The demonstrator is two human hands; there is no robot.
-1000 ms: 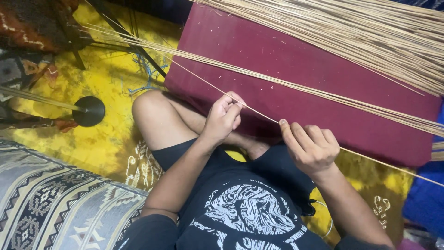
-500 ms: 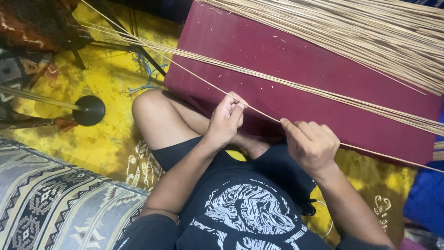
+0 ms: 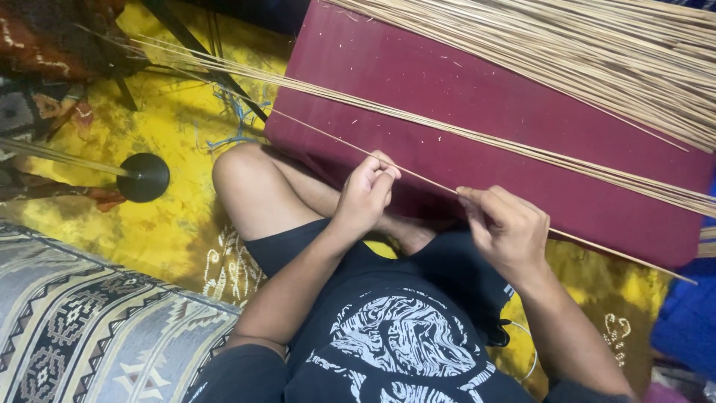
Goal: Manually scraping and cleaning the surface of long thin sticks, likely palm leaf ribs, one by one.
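I sit cross-legged on the floor in black shorts and a printed black shirt. One thin pale reed stick (image 3: 429,180) runs slantwise across my lap. My left hand (image 3: 367,191) pinches it near its middle, fingers closed. My right hand (image 3: 507,227) grips the same stick a little further right, fingers curled over it. A flat bundle of several similar sticks (image 3: 477,136) lies just beyond my hands across a maroon cushion (image 3: 447,82). A thicker heap of sticks (image 3: 589,52) covers the cushion's far side.
A yellow patterned cloth (image 3: 171,186) covers the floor. A black round stand base (image 3: 143,177) sits at left, with dark tripod legs (image 3: 194,45) behind. A striped patterned cushion (image 3: 82,328) is at lower left, blue fabric (image 3: 690,313) at right.
My right hand's fingers have curled shut over the stick. Both hands keep their place on it.
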